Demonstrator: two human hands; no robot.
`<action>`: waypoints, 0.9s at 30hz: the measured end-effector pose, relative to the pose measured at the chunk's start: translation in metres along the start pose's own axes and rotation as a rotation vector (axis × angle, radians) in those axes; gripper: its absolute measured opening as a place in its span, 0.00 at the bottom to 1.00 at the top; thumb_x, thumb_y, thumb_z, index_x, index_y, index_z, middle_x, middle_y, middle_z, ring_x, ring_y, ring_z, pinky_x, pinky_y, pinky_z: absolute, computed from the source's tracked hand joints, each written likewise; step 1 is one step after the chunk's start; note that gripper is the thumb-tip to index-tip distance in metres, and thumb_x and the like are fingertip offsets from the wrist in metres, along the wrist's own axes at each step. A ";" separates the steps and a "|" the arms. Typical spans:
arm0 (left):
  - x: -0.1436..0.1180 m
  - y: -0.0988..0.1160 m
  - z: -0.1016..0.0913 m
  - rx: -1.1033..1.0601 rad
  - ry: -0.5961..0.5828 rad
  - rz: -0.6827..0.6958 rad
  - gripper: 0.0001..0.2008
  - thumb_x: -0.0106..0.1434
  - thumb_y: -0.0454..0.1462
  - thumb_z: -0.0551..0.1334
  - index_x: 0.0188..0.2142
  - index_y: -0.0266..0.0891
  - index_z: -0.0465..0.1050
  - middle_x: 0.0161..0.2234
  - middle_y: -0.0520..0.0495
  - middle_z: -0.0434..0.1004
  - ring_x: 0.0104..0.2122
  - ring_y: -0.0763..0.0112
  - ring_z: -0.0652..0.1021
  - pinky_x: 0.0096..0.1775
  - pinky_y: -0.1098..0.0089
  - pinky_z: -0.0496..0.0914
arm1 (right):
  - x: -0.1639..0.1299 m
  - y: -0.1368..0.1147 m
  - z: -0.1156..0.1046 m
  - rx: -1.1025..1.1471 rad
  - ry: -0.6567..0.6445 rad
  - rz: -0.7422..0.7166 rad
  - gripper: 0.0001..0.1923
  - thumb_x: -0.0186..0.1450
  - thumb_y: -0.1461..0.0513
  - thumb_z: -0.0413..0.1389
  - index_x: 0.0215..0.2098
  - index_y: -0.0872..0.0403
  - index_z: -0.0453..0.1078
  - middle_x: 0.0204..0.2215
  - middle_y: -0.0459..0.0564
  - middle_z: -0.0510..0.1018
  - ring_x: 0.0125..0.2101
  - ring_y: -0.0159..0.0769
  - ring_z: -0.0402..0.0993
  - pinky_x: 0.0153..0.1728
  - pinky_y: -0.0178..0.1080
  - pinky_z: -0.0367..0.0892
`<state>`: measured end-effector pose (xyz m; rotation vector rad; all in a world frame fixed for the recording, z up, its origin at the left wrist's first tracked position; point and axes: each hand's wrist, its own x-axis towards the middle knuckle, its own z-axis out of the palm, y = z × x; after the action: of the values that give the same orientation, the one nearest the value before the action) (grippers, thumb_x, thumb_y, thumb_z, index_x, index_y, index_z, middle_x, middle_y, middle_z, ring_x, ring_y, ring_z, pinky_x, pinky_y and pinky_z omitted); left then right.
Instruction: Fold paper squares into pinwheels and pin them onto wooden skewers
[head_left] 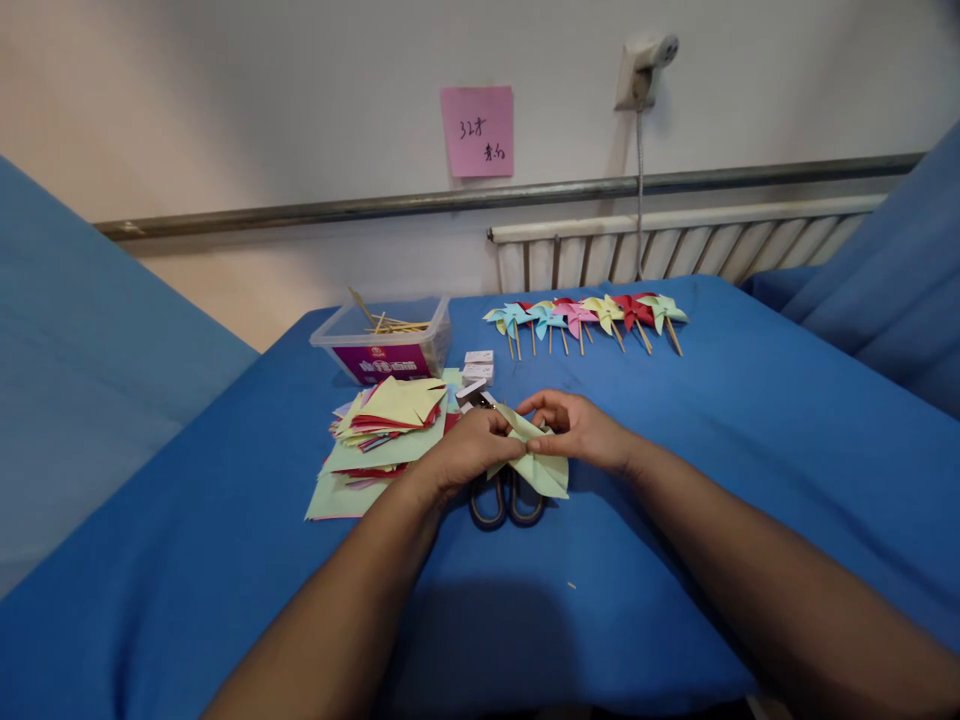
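1. Writing: the pink sticky note (477,131) on the wall carries handwriting that begins "32"; the rest you cannot make out. The clear plastic box (384,340) has a purple label with a red logo, too small to read.
2. Surroundings: the box holds wooden sticks (390,323) and stands at the back left of the blue counter (750,450). A stack of coloured paper squares (386,425) lies just left of your hands. Small white boxes (478,366) sit between the stack and the row of finished pinwheels (589,315) at the far edge.
3. In the way: scissors (507,500) lie directly under your hands, only the handles showing.
4. Hands: your left hand (469,450) and right hand (581,430) are close together, both pinching the folded pale green paper (541,465), which hangs between them just above the scissors.
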<state>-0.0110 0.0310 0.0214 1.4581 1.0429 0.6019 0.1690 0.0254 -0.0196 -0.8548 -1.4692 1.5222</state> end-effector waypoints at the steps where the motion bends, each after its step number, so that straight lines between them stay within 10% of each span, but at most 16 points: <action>1: 0.000 -0.001 0.000 0.023 0.001 -0.011 0.06 0.44 0.30 0.65 0.25 0.34 0.78 0.23 0.47 0.74 0.21 0.73 0.68 0.22 0.73 0.57 | 0.000 0.001 0.000 -0.002 -0.003 -0.001 0.21 0.50 0.59 0.67 0.41 0.53 0.69 0.25 0.39 0.71 0.23 0.27 0.66 0.24 0.32 0.61; 8: 0.003 -0.004 -0.003 0.056 0.020 -0.045 0.05 0.44 0.32 0.64 0.24 0.34 0.75 0.22 0.50 0.72 0.22 0.74 0.69 0.25 0.73 0.59 | 0.002 0.002 0.005 0.087 0.065 0.052 0.21 0.48 0.60 0.67 0.38 0.53 0.68 0.25 0.41 0.74 0.23 0.29 0.70 0.26 0.34 0.65; 18: 0.011 -0.014 0.014 -0.610 0.162 -0.062 0.16 0.46 0.33 0.70 0.37 0.33 0.76 0.31 0.44 0.79 0.29 0.68 0.77 0.35 0.68 0.70 | 0.009 0.009 0.027 0.302 0.527 -0.074 0.23 0.48 0.57 0.67 0.39 0.52 0.64 0.29 0.44 0.77 0.26 0.34 0.74 0.31 0.39 0.69; 27: 0.013 -0.016 0.019 -0.663 0.199 -0.055 0.15 0.46 0.32 0.70 0.36 0.30 0.77 0.29 0.42 0.80 0.26 0.68 0.77 0.31 0.68 0.70 | 0.009 0.010 0.027 0.337 0.529 -0.072 0.23 0.48 0.57 0.67 0.38 0.53 0.64 0.29 0.45 0.77 0.25 0.34 0.74 0.30 0.38 0.70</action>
<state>0.0071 0.0314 -0.0004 0.7981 0.9088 0.9580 0.1401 0.0223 -0.0271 -0.8987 -0.8242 1.3075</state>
